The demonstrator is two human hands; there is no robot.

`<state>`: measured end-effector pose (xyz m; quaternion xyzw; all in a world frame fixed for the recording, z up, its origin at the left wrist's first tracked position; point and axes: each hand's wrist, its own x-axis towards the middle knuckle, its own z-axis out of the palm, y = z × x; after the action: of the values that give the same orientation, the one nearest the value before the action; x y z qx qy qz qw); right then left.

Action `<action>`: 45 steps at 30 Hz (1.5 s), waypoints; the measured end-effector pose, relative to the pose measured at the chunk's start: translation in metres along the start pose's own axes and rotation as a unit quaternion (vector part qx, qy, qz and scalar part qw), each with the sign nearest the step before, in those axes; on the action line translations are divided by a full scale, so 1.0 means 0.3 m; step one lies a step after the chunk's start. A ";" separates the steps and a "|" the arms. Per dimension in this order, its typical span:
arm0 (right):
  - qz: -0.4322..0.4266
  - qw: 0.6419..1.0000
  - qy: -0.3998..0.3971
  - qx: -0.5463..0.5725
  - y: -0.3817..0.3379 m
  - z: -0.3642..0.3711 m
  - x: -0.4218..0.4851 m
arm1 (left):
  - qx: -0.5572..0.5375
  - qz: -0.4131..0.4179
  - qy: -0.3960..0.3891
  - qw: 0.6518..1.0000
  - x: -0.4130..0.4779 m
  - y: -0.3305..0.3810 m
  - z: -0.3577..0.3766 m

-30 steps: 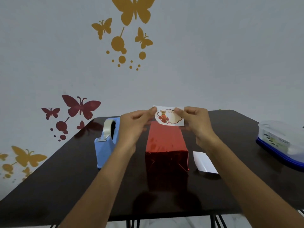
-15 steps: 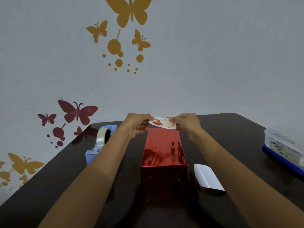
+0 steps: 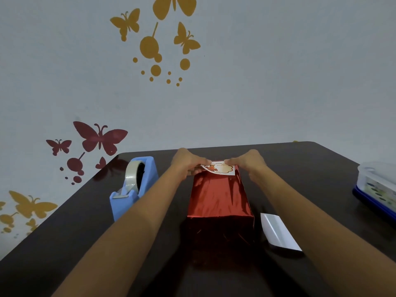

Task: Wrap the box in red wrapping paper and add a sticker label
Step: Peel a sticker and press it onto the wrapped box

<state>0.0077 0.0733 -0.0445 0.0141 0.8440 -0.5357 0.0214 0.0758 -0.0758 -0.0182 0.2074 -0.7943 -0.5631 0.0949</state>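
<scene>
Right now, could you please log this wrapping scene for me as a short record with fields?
box: wrapped in red paper, lying on the table
sticker label: over the box's far end, contact unclear
left hand: pinches label's left edge
right hand: pinches label's right edge
tape dispenser: left of box
white slip: right of box
container: table's right edge

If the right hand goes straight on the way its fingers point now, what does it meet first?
The right hand points leftward: first the sticker label, which its fingertips touch over the far end of the red box, then probably the left hand, though depth is unclear.
</scene>
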 end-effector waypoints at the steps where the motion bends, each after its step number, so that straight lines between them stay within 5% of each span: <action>1: -0.001 1.000 -0.004 0.003 -0.001 0.003 0.001 | 0.004 -0.001 -0.001 1.000 0.003 -0.003 -0.002; 12: -0.004 1.000 0.000 -0.012 0.027 0.019 0.014 | 0.110 0.029 0.033 0.993 0.040 -0.032 0.011; 18: -0.117 0.982 0.040 -0.144 0.021 0.022 -0.067 | 0.338 0.155 0.113 0.921 0.012 -0.070 0.066; 20: -0.164 0.971 0.061 -0.161 0.024 0.034 -0.092 | 0.304 0.171 0.139 0.927 -0.005 -0.094 0.079; 23: -0.124 0.987 0.025 -0.097 0.026 0.033 -0.084 | 0.092 0.058 0.085 0.990 0.011 -0.104 0.066; 25: -0.091 0.994 0.006 -0.064 0.023 0.029 -0.072 | 0.005 -0.023 0.036 0.999 0.015 -0.100 0.059; 31: -0.057 0.997 0.055 0.009 0.037 0.034 -0.059 | 0.124 -0.018 0.112 0.986 0.016 -0.098 0.063; 36: -0.040 0.990 -0.010 0.132 0.053 0.028 -0.082 | 0.002 -0.009 0.030 1.000 0.004 -0.115 0.032; 45: -0.025 0.964 -0.110 0.241 0.082 0.011 -0.122 | -0.104 -0.009 0.000 0.995 -0.040 -0.134 0.015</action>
<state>0.0455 0.0809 -0.0663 -0.0616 0.6828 -0.7216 0.0968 0.0937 -0.0780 -0.0562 0.2034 -0.7297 -0.6432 0.1113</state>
